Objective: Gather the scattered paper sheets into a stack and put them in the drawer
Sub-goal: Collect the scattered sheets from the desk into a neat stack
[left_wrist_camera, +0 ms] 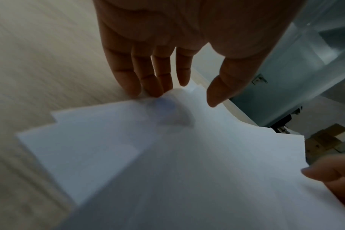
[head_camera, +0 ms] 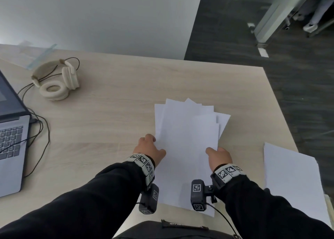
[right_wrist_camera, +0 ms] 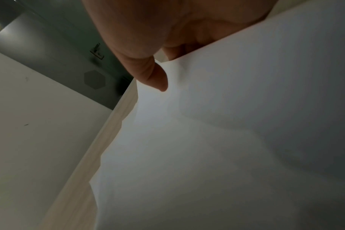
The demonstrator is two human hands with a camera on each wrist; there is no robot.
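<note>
A fanned stack of white paper sheets (head_camera: 188, 139) lies on the light wooden desk (head_camera: 108, 121) in front of me. My left hand (head_camera: 150, 148) holds its left edge, with the fingertips (left_wrist_camera: 156, 87) tucked under the lifted sheets (left_wrist_camera: 167, 163) and the thumb on top. On the stack's right edge my right hand (head_camera: 219, 157) pinches the sheets (right_wrist_camera: 226, 140): the thumb (right_wrist_camera: 154, 74) presses on top and the fingers are hidden beneath. More white sheets (head_camera: 292, 180) lie apart at the desk's right edge. No drawer is in view.
A laptop (head_camera: 10, 139) with a dark cable (head_camera: 43, 133) sits at the left. Cream headphones (head_camera: 57, 79) lie at the back left beside a clear ruler (head_camera: 42, 56). The desk's right edge (head_camera: 282, 112) drops to dark carpet.
</note>
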